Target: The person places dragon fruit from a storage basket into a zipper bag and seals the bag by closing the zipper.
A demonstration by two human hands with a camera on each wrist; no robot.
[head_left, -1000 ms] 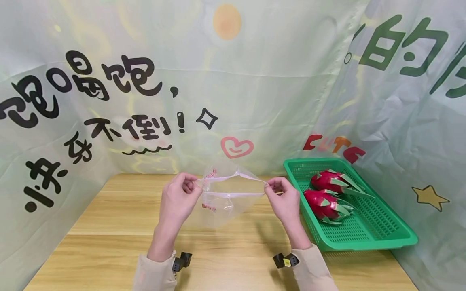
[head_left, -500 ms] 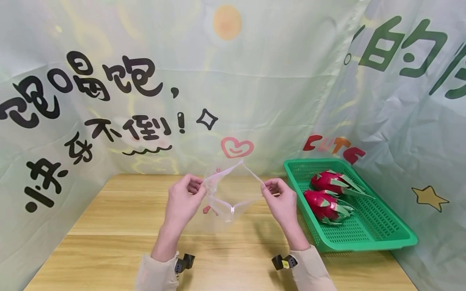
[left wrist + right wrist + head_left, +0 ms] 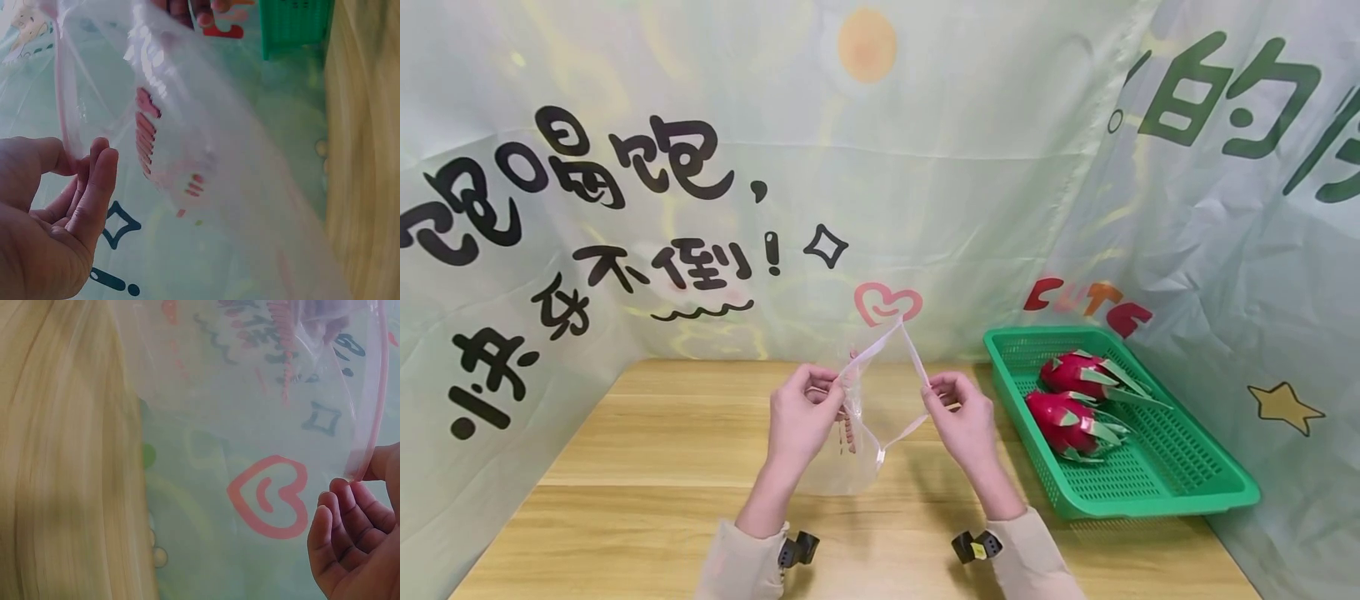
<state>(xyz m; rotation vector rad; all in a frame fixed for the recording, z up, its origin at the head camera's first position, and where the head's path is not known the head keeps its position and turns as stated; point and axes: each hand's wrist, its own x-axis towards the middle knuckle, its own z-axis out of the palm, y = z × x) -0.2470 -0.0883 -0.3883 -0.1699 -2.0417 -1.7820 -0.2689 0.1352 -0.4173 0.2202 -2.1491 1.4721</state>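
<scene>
While the clear bag [image 3: 859,400] is held above the table [image 3: 662,442]: its mouth is spread wide, so opening appears done; no fruit is seen inside.
Dragon fruits [image 3: 1063,422]: both are left untouched in the green basket [image 3: 1150,507].
Left hand [image 3: 801,412]: the bag's edge is pinched, thumb against fingers.
Right hand [image 3: 962,421]: the opposite edge is pinched likewise.

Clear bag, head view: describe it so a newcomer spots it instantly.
Find the wooden table, then look left of the green basket. Over the table, the left hand and right hand pinch the clear bag at its mouth. Unlike the basket, it is see-through, its pale pinkish rim held in a diamond.
</scene>
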